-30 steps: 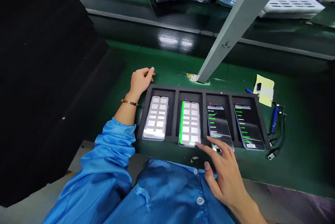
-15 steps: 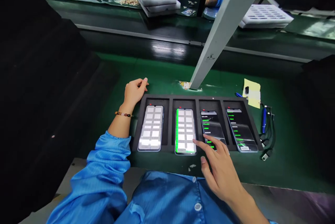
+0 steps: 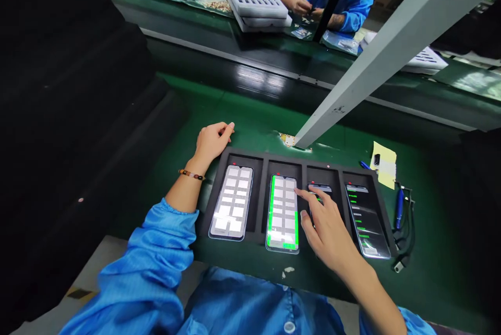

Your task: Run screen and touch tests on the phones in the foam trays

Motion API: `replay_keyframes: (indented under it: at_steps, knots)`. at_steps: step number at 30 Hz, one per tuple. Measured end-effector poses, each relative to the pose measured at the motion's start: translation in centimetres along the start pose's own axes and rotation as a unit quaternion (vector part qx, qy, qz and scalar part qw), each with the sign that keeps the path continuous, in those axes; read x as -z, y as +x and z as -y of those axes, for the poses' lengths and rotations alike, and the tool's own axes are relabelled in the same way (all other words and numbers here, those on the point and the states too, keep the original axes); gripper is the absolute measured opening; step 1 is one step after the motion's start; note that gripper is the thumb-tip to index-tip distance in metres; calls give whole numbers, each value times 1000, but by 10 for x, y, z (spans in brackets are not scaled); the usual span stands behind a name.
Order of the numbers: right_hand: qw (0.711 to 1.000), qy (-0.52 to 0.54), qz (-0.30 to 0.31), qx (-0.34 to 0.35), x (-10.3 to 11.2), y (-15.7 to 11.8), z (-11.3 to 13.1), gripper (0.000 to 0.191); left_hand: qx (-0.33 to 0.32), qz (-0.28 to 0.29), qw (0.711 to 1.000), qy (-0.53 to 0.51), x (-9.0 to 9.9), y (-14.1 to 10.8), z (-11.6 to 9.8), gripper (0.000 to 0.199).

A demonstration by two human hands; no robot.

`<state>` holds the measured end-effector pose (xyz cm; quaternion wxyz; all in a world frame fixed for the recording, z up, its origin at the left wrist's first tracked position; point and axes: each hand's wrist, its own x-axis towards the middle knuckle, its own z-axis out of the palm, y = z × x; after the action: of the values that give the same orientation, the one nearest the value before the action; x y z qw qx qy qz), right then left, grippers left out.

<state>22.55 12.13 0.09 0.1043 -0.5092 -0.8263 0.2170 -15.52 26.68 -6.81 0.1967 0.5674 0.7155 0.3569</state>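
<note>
A black tray (image 3: 260,194) with side-by-side compartments holds several smartphones. My right hand (image 3: 326,225) has its fingers apart, the index fingertip at the right edge of a lit smartphone (image 3: 284,215). White blocks fill that screen, with green down its left side, along the bottom and up the lower right. Left of it lies another smartphone (image 3: 231,202) with white blocks and no green. Partly under my right hand is a dark-screened smartphone (image 3: 320,188); the rightmost smartphone (image 3: 368,220) shows green text lines. My left hand (image 3: 214,141) rests loosely closed beyond the tray's left corner.
A grey post (image 3: 332,105) rises behind the tray. Right of it lie yellow paper (image 3: 383,163), a blue pen (image 3: 399,208) and a black cable (image 3: 410,236). Across the divider, a person in blue sleeves (image 3: 352,16) handles something small beside white foam trays (image 3: 256,1).
My right index finger has moved up the second phone's right edge. Green has appeared along that screen's bottom and lower right. My left hand stays closed by the tray; the view has shifted.
</note>
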Motion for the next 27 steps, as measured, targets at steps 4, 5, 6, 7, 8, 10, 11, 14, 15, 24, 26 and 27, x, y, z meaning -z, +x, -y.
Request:
replay_keyframes:
  at_steps: [4,5,6,7,8,10,11,14,15,24,26,27]
  knots:
    - [999,31,13,-23,1,22,-5,44,-5,9,1000,12,2,-1,-1,50]
    - [999,37,16,-27,1,26,-6,44,-8,11,1000,16,2,-2,-1,51]
    - [999,40,21,-30,1,29,-6,45,-11,12,1000,19,3,-2,-1,51]
    - [998,40,26,-31,1,33,-6,45,-13,14,1000,22,3,-2,-1,51]
    - [998,39,29,-28,1,36,-6,46,-14,14,1000,24,3,-2,-1,51]
    - [999,37,33,-10,0,43,-2,47,-14,14,999,26,3,-2,-1,50]
    - [999,39,36,1,-1,47,2,47,-14,14,999,26,3,-1,-1,50]
    - [996,53,62,33,-4,58,14,49,-13,13,999,26,3,-1,-2,49]
    - [995,55,71,41,-5,61,18,50,-12,13,999,27,3,-1,-2,49]
    - [999,21,33,37,-2,50,-5,52,-2,15,999,34,3,0,-4,49]
    - [999,18,21,31,-1,47,-12,51,-4,14,999,32,3,-1,-5,50]
    - [999,20,20,35,-1,46,-13,51,-4,12,999,31,3,-1,-5,50]
